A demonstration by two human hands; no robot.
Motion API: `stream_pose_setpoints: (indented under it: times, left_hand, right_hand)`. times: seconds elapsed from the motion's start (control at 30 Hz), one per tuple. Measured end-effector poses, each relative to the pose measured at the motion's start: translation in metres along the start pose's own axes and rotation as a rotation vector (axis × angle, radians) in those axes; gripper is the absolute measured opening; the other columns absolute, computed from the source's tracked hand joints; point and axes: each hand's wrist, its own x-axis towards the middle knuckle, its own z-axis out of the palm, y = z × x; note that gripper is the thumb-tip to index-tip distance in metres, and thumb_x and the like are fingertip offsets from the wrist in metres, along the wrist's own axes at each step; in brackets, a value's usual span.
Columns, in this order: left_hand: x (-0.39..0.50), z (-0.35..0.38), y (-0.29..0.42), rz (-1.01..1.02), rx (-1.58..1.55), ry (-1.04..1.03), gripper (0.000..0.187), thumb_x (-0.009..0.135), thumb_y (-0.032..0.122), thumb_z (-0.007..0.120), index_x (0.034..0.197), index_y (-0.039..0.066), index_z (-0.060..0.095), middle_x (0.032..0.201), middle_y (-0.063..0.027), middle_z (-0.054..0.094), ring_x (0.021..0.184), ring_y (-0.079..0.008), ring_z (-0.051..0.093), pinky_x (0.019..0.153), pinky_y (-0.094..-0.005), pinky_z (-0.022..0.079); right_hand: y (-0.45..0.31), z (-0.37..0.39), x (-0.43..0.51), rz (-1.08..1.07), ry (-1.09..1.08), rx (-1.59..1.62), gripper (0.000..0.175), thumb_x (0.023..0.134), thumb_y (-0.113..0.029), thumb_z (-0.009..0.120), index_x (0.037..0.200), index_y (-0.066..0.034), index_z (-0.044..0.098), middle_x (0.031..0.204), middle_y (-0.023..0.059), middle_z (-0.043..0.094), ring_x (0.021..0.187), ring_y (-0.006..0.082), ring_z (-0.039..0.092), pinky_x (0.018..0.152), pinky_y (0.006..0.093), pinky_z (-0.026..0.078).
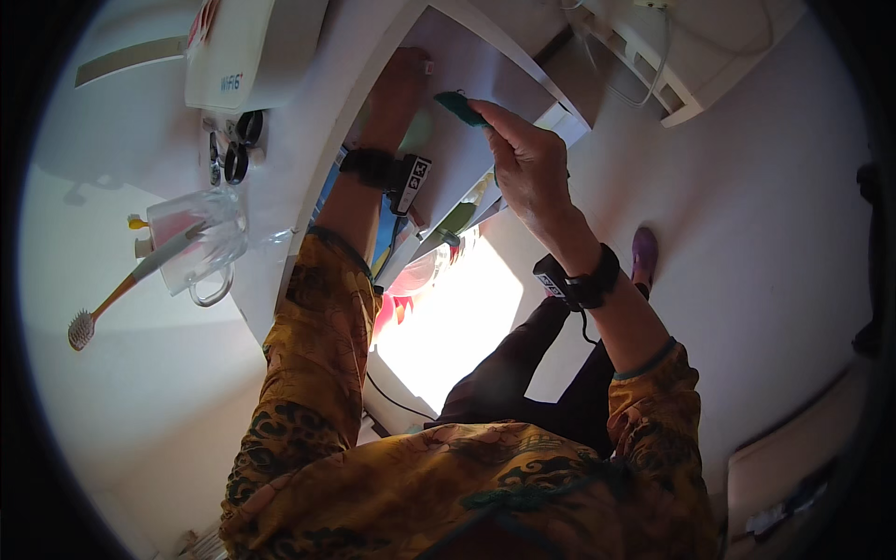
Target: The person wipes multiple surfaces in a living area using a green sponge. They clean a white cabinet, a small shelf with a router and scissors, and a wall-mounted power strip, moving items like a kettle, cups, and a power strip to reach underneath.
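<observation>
My right hand (528, 164) pinches a dark green cloth or pad (460, 110) between thumb and fingers, above the pale inside of a drawer (483, 66). My left hand (399, 84) reaches deep into that same drawer, in shadow, close to its far end. Beside its fingertips is a small red-and-white item (428, 68); whether they touch it is unclear. The left fingers are too dark to make out. Near my left wrist, a flat blue item (387, 234) lies partly hidden under the arm. Both wrists wear black straps with small boxes.
On the white top to the left stand a white router (255, 56) and a clear glass mug (203, 241) holding a toothbrush (133, 280). Black-handled scissors (236, 161) lie between them. White furniture (700, 56) with a cable stands at upper right. Pink and red items (413, 280) show below the drawer.
</observation>
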Motion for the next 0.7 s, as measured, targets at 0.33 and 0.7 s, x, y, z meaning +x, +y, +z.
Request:
stream_pose_setpoints:
  times: [0.33, 0.7]
  left_hand:
    - [-0.028, -0.031, 0.014, -0.376, -0.212, -0.124, 0.025, 0.080, 0.024, 0.062, 0.099, 0.008, 0.067, 0.112, -0.0182, 0.062, 0.103, -0.0353, 0.059, 0.089, -0.0432, 0.047]
    - [-0.053, -0.059, 0.041, -0.279, -0.229, 0.066, 0.031, 0.074, 0.018, 0.070, 0.105, 0.011, 0.067, 0.118, -0.0151, 0.060, 0.114, -0.0350, 0.054, 0.098, -0.0425, 0.042]
  right_hand:
    - [0.043, 0.089, 0.114, -0.584, -0.022, -0.652, 0.029, 0.076, -0.016, 0.066, 0.104, -0.0074, 0.067, 0.114, 0.0085, 0.059, 0.116, 0.0258, 0.050, 0.100, 0.0380, 0.040]
    - [0.079, 0.123, 0.127, -0.524, -0.044, -0.973, 0.040, 0.082, -0.029, 0.057, 0.112, -0.0023, 0.063, 0.125, 0.0155, 0.051, 0.126, 0.0321, 0.038, 0.107, 0.0456, 0.028]
